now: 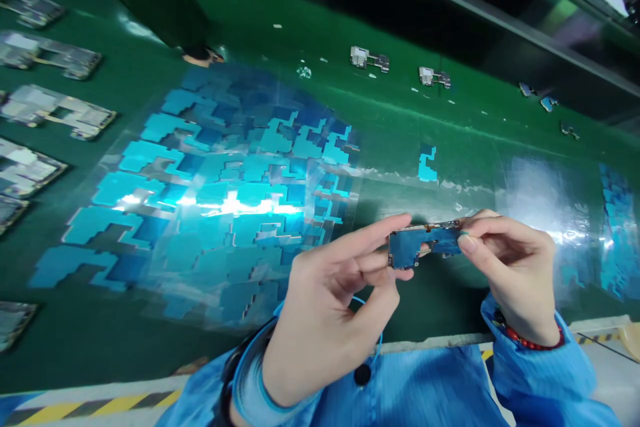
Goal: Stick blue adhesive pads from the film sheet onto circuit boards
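Between my two hands I hold a circuit board [407,248] with a blue film on its upper face, raised above the green mat. My left hand [340,300] grips its left end with thumb and fingers, a blue band around the wrist. At the board's right end, my right hand [515,253] pinches the edge between thumb and fingertips. Past the hands, a single blue cut film piece [427,164] lies on the mat. To the left is a clear sheet carrying many blue die-cut film pieces [145,159], partly washed out by glare.
Several circuit boards [60,110] lie in a column at the far left. Smaller boards [370,59] are spread along the back of the green mat [390,127]. A dark ledge [475,27] runs behind. More blue film [617,233] lies at right; striped tape [100,408] marks the front edge.
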`<act>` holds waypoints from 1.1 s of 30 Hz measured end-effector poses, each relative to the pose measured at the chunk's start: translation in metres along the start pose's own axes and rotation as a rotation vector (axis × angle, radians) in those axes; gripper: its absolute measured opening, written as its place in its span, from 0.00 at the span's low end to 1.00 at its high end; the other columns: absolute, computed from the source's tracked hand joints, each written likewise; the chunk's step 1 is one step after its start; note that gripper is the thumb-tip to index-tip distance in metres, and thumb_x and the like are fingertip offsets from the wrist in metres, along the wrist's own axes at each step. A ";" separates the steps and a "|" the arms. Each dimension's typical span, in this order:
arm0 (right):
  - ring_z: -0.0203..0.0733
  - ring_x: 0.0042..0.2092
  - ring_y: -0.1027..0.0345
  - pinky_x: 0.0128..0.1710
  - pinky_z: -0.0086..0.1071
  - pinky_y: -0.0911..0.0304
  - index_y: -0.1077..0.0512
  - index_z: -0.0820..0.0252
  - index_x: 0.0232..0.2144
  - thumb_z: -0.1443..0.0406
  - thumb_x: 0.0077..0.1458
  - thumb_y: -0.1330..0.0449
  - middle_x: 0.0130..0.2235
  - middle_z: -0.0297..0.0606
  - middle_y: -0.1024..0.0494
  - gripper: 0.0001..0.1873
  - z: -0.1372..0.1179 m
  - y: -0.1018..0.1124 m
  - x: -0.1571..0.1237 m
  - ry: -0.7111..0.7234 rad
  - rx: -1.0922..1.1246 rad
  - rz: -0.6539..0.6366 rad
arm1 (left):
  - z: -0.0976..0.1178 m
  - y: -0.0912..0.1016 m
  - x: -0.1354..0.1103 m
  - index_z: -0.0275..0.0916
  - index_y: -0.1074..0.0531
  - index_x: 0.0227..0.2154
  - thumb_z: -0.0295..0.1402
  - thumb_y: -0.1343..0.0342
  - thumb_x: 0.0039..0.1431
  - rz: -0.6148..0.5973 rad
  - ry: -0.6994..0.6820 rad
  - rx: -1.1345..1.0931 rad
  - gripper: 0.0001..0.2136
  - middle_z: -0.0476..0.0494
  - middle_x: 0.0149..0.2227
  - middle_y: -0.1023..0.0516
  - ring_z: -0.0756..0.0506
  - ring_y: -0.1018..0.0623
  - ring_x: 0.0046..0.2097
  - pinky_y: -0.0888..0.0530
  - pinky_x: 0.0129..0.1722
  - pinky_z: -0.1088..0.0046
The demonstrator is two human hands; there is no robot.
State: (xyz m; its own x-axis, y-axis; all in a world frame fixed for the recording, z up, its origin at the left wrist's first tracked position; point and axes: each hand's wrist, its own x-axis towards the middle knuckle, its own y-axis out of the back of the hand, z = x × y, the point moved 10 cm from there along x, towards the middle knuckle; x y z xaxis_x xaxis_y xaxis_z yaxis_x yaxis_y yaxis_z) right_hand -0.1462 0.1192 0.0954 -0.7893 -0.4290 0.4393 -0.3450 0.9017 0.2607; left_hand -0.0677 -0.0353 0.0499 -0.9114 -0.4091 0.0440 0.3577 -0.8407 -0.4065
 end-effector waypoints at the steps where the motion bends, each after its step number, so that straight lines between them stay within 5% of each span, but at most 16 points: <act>1: 0.31 0.33 0.30 0.31 0.23 0.33 0.22 0.58 0.32 0.76 0.52 0.36 0.31 0.35 0.25 0.09 0.000 0.000 0.000 0.000 -0.003 0.003 | 0.000 0.000 0.000 0.38 0.24 0.44 0.19 0.46 0.54 -0.001 0.002 0.004 0.16 0.53 0.37 0.19 0.51 0.18 0.38 0.19 0.39 0.82; 22: 0.29 0.35 0.28 0.34 0.19 0.30 0.23 0.58 0.32 0.77 0.52 0.36 0.32 0.33 0.23 0.10 -0.001 -0.005 0.000 0.010 0.001 -0.020 | -0.009 0.007 0.003 0.39 0.22 0.39 0.23 0.37 0.53 0.085 0.037 0.088 0.10 0.54 0.32 0.19 0.55 0.19 0.30 0.22 0.36 0.87; 30: 0.33 0.35 0.27 0.34 0.24 0.28 0.24 0.61 0.31 0.74 0.52 0.36 0.32 0.36 0.23 0.06 -0.001 -0.007 0.000 0.026 -0.010 -0.001 | -0.003 0.007 0.003 0.40 0.22 0.36 0.22 0.38 0.51 0.128 0.010 0.054 0.10 0.56 0.30 0.19 0.57 0.20 0.28 0.24 0.34 0.92; 33: 0.35 0.35 0.27 0.34 0.28 0.29 0.25 0.61 0.32 0.73 0.53 0.35 0.32 0.37 0.23 0.04 -0.004 -0.003 -0.001 0.115 -0.169 0.048 | -0.002 0.007 0.003 0.40 0.22 0.36 0.22 0.38 0.52 0.142 0.021 0.083 0.09 0.57 0.29 0.19 0.57 0.20 0.28 0.23 0.35 0.91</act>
State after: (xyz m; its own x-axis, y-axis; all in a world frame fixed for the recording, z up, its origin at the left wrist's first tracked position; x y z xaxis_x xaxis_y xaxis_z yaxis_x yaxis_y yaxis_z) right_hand -0.1422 0.1171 0.0978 -0.7359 -0.3982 0.5476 -0.2109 0.9033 0.3735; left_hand -0.0683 -0.0418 0.0448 -0.8544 -0.5189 -0.0278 0.4978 -0.8019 -0.3305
